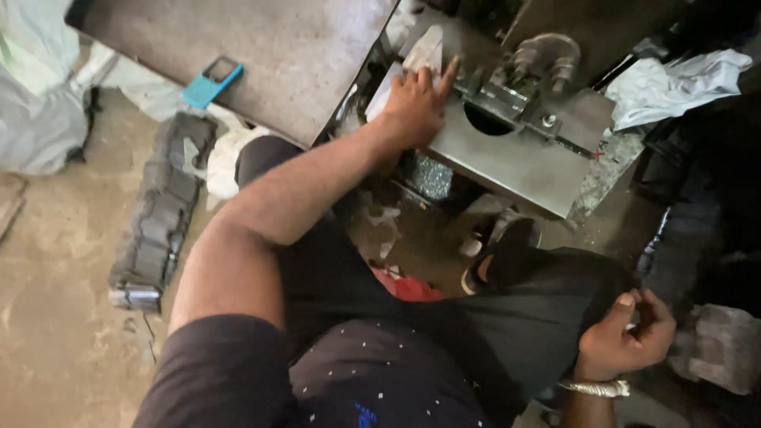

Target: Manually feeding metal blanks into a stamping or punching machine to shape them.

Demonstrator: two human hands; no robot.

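Two hands in view. Left hand [416, 103] lies flat, fingers spread, grip released, on a pale sheet [420, 59] at the left end of the metal press [507, 150]. Right hand [626, 337] (silver bracelet [594, 387] at wrist) rests by the knee, fingers curled, holding nothing visible. Blue phone [212, 82] lies on the worktop [293, 55].

Left hand [416, 103] flat on metal plate [515, 158], at plate's left end. Clamp fixture [523, 79] on plate, right of hand. Phone [212, 82] on bench [277, 47], far left. Crumpled cloth [674, 83] right of plate. Right hand [626, 333] by right knee, near lower right. Sandal [503, 246] on floor [55, 261] below plate.
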